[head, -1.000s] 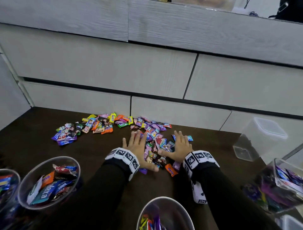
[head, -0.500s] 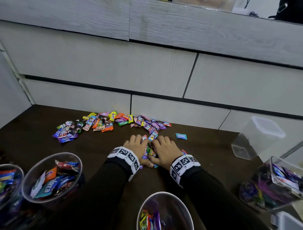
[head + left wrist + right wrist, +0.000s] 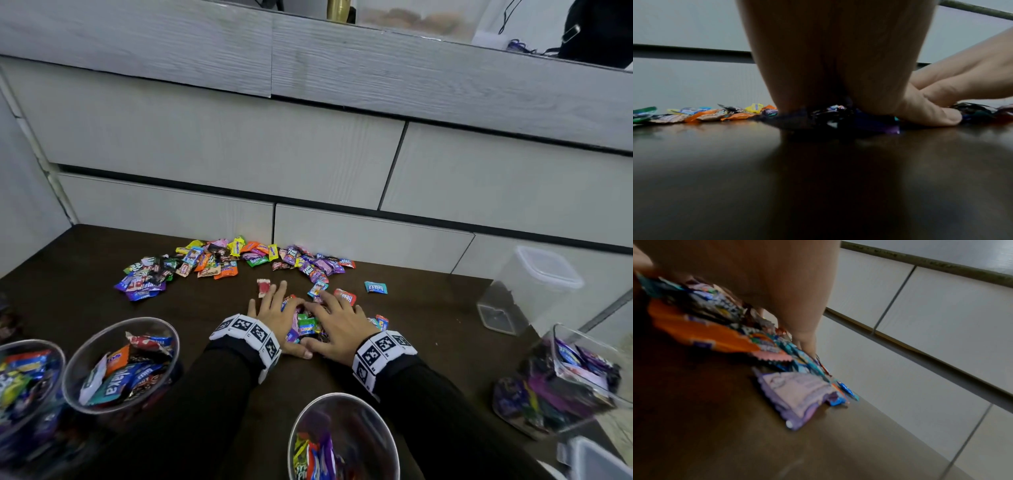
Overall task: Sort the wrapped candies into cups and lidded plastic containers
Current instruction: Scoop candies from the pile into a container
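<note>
I am cupping a small heap of wrapped candies [image 3: 306, 324] between my left hand [image 3: 274, 313] and my right hand [image 3: 337, 323], both lying palm down on the dark table [image 3: 205, 315] with fingers nearly straight, thumbs touching at the near edge of the heap. Neither hand is gripping anything; the fingers are pressing down on the wrappers.

Compared with half a second ago, the hands are sitting a little further apart, so more of the heap is showing between them. A red candy [image 3: 345, 296] is now lying just beyond my right fingertips, and a red-and-white one [image 3: 263, 287] just beyond my left fingertips. The blue candy [image 3: 375, 287] is staying right of the hands.

Beyond the hands, the long spread of candies [image 3: 219, 263] is lying unchanged. The nearest cup [image 3: 344, 442] is standing behind my wrists.
</note>
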`<state>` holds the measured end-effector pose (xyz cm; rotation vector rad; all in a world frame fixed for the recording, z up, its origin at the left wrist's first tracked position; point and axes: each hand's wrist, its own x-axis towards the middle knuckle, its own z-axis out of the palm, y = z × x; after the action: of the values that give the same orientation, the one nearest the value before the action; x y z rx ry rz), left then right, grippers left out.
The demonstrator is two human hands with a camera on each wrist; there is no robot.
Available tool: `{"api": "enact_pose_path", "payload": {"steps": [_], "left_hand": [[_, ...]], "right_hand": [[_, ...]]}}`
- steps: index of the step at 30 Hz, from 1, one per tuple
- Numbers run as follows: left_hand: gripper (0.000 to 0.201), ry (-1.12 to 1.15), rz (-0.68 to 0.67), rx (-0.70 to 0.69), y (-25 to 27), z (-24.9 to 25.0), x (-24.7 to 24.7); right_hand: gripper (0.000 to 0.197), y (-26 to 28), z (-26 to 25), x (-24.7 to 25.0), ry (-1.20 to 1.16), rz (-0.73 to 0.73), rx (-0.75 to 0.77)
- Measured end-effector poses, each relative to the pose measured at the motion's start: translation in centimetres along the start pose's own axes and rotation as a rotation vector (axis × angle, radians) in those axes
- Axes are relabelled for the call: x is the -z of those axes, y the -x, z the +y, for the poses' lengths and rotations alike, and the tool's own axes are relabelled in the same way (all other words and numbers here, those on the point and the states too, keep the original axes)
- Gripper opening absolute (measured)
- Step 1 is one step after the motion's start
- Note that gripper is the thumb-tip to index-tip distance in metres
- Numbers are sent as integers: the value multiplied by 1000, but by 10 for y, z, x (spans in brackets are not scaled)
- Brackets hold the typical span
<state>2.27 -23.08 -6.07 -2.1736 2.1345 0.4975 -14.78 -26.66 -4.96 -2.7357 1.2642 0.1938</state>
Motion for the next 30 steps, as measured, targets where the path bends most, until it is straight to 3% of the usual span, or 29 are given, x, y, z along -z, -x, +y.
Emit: {"api": "enact_pose_path", "payload": {"steps": [2,6,9,17,22,26,30], "left_hand": [[113,33,-66,-4,-3,-1,-2],[93,-57,53,6,-4,2,-7],[77,-61,109,3,-2,5,-7],[41,87,2,-8,10,16,15],[36,86,-10,33,21,19,23],[31,210,104,35,36,22,29],[31,333,203,76,55,26,44]], "right_hand": [[73,-1,-1,-2,79,20,6],[62,-2,-9,-4,180,114,22],[53,-2,-17,-6,104,103,12],[42,-2,-8,8,-5,30,1],[31,10,3,19,-156,38,-90],[23,28,3,35,-312,135,-176],[13,50,2,58,-502,325,-164]]}}
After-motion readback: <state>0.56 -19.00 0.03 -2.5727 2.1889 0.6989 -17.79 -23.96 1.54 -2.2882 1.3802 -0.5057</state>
